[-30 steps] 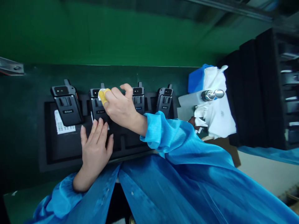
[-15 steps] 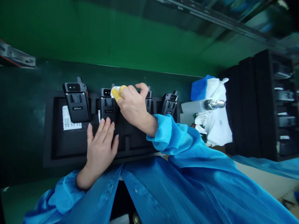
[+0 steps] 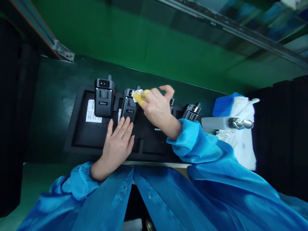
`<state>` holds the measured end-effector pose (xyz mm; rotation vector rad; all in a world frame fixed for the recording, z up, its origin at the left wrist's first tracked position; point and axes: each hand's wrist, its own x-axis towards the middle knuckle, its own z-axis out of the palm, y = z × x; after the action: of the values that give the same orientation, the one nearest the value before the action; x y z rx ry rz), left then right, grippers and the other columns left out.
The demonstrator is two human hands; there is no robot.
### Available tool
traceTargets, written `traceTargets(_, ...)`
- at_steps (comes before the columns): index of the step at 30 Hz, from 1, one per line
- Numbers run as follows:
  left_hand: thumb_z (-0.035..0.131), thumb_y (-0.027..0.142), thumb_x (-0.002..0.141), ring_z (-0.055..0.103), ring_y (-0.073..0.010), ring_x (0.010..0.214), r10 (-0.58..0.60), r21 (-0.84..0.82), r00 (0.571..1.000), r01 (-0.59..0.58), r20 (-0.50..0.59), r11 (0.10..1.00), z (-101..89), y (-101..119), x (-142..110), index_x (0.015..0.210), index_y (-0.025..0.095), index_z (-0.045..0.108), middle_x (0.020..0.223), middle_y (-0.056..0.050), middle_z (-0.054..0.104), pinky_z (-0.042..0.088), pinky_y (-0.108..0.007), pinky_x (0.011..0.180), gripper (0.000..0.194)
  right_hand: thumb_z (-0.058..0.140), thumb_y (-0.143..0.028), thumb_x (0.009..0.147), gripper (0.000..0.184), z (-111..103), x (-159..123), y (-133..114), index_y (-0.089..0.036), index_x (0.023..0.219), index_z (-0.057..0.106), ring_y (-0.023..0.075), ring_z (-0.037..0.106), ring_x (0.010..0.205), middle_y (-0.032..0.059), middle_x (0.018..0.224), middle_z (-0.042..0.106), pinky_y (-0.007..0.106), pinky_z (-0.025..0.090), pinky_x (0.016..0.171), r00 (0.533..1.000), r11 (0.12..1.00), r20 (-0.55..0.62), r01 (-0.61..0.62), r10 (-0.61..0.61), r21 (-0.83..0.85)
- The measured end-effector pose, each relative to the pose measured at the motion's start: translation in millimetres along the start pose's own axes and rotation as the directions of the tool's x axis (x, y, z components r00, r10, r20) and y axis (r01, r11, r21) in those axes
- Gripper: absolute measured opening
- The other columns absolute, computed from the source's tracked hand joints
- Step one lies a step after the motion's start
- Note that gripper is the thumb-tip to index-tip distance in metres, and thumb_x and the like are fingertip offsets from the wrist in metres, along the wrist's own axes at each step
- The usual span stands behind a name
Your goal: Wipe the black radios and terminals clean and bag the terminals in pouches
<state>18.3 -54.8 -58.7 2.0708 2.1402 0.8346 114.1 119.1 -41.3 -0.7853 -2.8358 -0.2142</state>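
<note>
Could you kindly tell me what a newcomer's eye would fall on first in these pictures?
The bright blue gown sleeves fill the bottom of the view, and above them black Riton two-way radios stand in a row in a black foam tray. The right hand, with yellow finger cots, holds a white cloth against the second radio, while the left hand lies open on the tray just below it.

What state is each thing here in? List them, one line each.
left hand, open, fingertips at lower end of second radio
right hand, pinching white cloth on second radio's top
yellow finger cots, worn on two fingers
first Riton radio, seated in foam tray
third radio, mostly hidden behind right hand
fourth radio, seated in tray
</note>
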Motion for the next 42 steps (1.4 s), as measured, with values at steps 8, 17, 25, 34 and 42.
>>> traceTargets(8,0.049,0.018,0.093,0.057,-0.0319,0.127,0.009,0.016,1.000,-0.009,0.000,1.000,0.8,0,-1,0.124,0.008,0.061,0.134,-0.019,0.060,0.034,-0.058,0.114,0.035,0.029,-0.018,0.100,0.041,1,18,-17,-0.025,0.096,0.070,0.0160,0.047,0.093,0.0020,0.089,0.060,0.046,0.019,0.099,1.000,0.999,-0.011,-0.023,0.022,-0.047)
traceTargets(17,0.048,0.019,0.094,0.054,-0.0320,0.130,0.013,0.003,1.000,-0.013,0.011,1.000,2.7,-2,-2,0.127,0.007,0.060,0.136,-0.019,0.059,0.031,-0.059,0.116,0.037,0.032,-0.011,0.096,0.039,4,0,-18,-0.022,0.089,0.069,0.0163,0.046,0.094,0.0030,0.094,0.059,0.045,0.019,0.098,0.982,0.981,0.018,-0.186,0.187,-0.047)
traceTargets(25,0.048,0.022,0.094,0.054,-0.0311,0.130,0.013,-0.008,0.999,-0.013,-0.031,1.000,-1.7,-2,-5,0.127,0.009,0.059,0.135,-0.018,0.060,0.031,-0.059,0.116,0.037,0.035,-0.010,0.092,0.038,6,-28,-7,-0.019,0.073,0.067,0.0175,0.044,0.089,0.0037,0.085,0.060,0.045,0.018,0.094,0.961,0.962,-0.066,-0.271,0.268,-0.030)
traceTargets(34,0.047,0.021,0.094,0.052,-0.0338,0.132,-0.039,-0.018,0.997,0.041,0.063,0.999,-1.0,-2,-10,0.130,0.005,0.058,0.137,-0.021,0.057,0.028,-0.061,0.117,0.041,0.037,-0.018,0.097,0.036,1,-25,-46,-0.022,0.083,0.071,0.0176,0.046,0.091,0.0033,0.088,0.062,0.045,0.017,0.097,0.999,0.996,-0.010,0.052,-0.051,0.078)
traceTargets(42,0.046,0.021,0.094,0.050,-0.0329,0.133,-0.048,-0.025,0.995,0.050,0.089,0.998,-1.3,-1,-9,0.128,0.005,0.059,0.140,-0.020,0.055,0.029,-0.059,0.117,0.039,0.035,-0.012,0.096,0.040,2,-39,-37,-0.019,0.076,0.069,0.0159,0.047,0.087,0.0027,0.081,0.062,0.043,0.019,0.095,0.990,0.997,-0.123,0.066,-0.069,-0.029)
